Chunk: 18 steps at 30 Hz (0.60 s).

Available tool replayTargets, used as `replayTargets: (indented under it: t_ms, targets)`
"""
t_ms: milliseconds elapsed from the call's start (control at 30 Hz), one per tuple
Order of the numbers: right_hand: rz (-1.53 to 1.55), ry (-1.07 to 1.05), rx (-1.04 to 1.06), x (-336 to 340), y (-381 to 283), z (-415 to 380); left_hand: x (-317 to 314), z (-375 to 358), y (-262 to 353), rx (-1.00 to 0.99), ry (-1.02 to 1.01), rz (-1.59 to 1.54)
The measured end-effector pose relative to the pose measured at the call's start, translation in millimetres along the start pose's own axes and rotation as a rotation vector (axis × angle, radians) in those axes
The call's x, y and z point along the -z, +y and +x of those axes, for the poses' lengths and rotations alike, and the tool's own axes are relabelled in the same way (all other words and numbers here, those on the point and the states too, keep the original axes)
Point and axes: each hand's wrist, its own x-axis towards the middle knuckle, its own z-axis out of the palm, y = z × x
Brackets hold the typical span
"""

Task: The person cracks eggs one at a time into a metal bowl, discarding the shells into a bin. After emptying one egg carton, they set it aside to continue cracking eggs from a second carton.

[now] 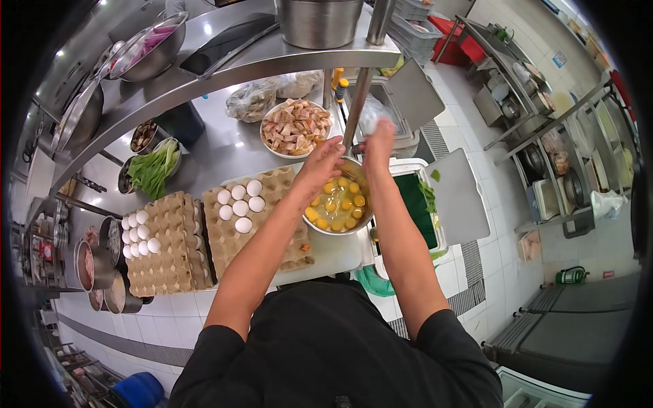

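Observation:
A steel bowl (368, 219) of cracked eggs, several yolks in clear white, stands at the counter's front edge. My left hand (322, 165) is over its left rim, fingers curled together; what they hold, if anything, is hidden. Above the bowl's far right rim, my right hand (379, 146) is smeared by motion, so its fingers are unclear. Left of the bowl lies a cardboard egg tray (271, 234) with several white eggs (239, 207) grouped in its upper part. A second stack of trays (170, 255) sits farther left, also carrying white eggs (141, 234).
Behind the bowl is a bowl of cut raw meat pieces (296, 128), with plastic bags (252, 102) beyond. Leafy greens (155, 168) are at the left. A steel shelf (238, 64) on a post (356, 109) overhangs the counter. Open-lidded bins (441, 238) stand right.

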Motion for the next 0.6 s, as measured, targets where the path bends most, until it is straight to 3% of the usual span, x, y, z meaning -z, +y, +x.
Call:
replayTargets:
  t_ms: [67,133,200,267,333,400,467,533,567,600]
  targets:
    - [-0.057,-0.345,-0.321,-7,0,-5,4,3,-1,-0.016,0.023,0.116]
    - [0.001,-0.348,-0.279,4,-7,-12,9,5,-1,-0.114,0.024,0.205]
    - [0.026,-0.507,-0.326,19,-11,-23,16,4,-3,-0.199,0.026,0.296]
    - [-0.016,-0.544,-0.372,29,-19,-42,24,6,2,-0.317,-0.072,0.403]
    - [-0.078,-0.748,-0.429,39,-16,-54,30,4,4,-0.311,-0.126,0.392]
    - [-0.134,-0.780,-0.449,43,-13,-59,37,1,4,-0.212,-0.148,0.571]
    - [-0.242,-0.844,-0.482,46,-11,-61,42,-1,-8,-0.202,-0.163,0.444]
    - [-0.333,-0.852,-0.433,47,-16,-65,50,-3,-13,-0.245,-0.069,0.702]
    - [-0.522,-0.866,-0.294,49,-20,-65,50,-2,-17,-0.243,-0.068,0.701]
    - [-0.707,-0.879,-0.153,50,-25,-66,47,-4,-16,-0.364,-0.072,0.838]
